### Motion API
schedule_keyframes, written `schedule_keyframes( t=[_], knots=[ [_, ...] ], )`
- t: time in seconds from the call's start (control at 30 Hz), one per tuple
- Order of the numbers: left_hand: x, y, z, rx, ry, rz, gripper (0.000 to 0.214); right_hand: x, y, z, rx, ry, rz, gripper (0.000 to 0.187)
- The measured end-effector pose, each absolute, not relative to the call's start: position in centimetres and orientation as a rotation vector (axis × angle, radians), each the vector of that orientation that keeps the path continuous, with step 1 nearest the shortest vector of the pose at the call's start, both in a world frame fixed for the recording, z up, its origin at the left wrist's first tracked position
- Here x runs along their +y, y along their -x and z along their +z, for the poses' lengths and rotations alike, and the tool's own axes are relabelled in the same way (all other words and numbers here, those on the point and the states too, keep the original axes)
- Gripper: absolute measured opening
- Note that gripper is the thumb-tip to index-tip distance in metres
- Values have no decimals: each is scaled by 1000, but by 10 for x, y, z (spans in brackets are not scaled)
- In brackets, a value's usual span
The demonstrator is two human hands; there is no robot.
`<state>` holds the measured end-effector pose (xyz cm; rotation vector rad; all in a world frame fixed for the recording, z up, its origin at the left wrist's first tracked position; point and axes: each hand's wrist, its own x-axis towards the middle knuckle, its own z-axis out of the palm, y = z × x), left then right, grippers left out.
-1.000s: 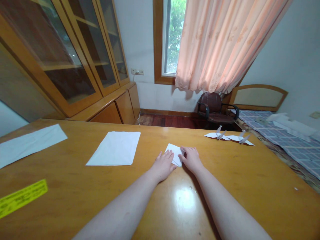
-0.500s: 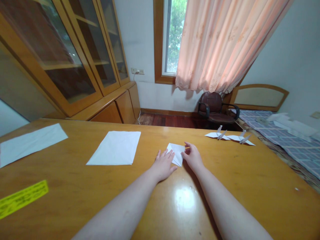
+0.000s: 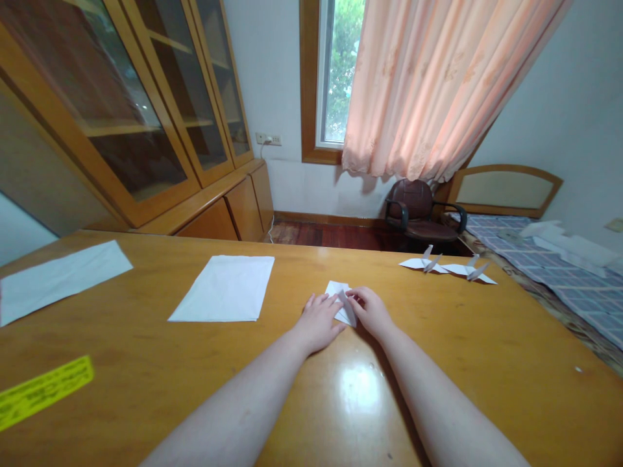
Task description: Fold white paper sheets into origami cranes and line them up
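Note:
A small folded piece of white paper [image 3: 339, 299] lies on the wooden table [image 3: 452, 350], between my hands. My left hand [image 3: 318, 321] rests at its left side, with spread fingertips against the paper's edge. My right hand [image 3: 370, 312] is at its right side, fingers pinching a narrow raised flap of the paper [image 3: 347, 307]. Beyond my hands, two white origami cranes [image 3: 448, 264] lie side by side, out of reach of my fingers.
A white paper sheet [image 3: 224, 288] and a longer white sheet [image 3: 61, 282] lie left of my hands. A yellow printed strip [image 3: 43, 392] sits near the left edge. A bed [image 3: 549, 272] runs along the table's right side.
My right hand has moved left onto the paper, and a narrow flap now stands folded across it. My left hand has barely moved.

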<state>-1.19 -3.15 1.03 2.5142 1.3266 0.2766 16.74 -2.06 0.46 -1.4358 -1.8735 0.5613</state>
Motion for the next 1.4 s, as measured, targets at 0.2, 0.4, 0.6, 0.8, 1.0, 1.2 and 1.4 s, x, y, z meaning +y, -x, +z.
schedule_keyframes(
  t=[0.2, 0.4, 0.6, 0.8, 1.0, 1.2, 1.4],
  knots=[
    [-30, 11, 14, 1337, -2484, 331, 39, -19, -168, 3, -1977, 1410, 511, 25],
    [-30, 11, 14, 1415, -2451, 348, 36, -17, -170, 0, -2200, 1571, 372, 27],
    [-31, 12, 9, 1302, -2529, 234, 62, -21, -168, 2, -2330, 1746, 348, 44],
    [-29, 11, 2, 1299, -2548, 182, 63, -23, -169, 2, -2307, 1902, 333, 48],
    [-29, 11, -2, 1310, -2562, 215, 64, -25, -171, 4, -2351, 1903, 335, 54],
    [-29, 10, 2, 1327, -2533, 209, 61, -27, -170, 6, -2418, 1870, 346, 60],
    [-24, 11, 3, 1601, -2368, 384, 58, -28, -168, 9, -2499, 1739, 466, 59]
  ],
)
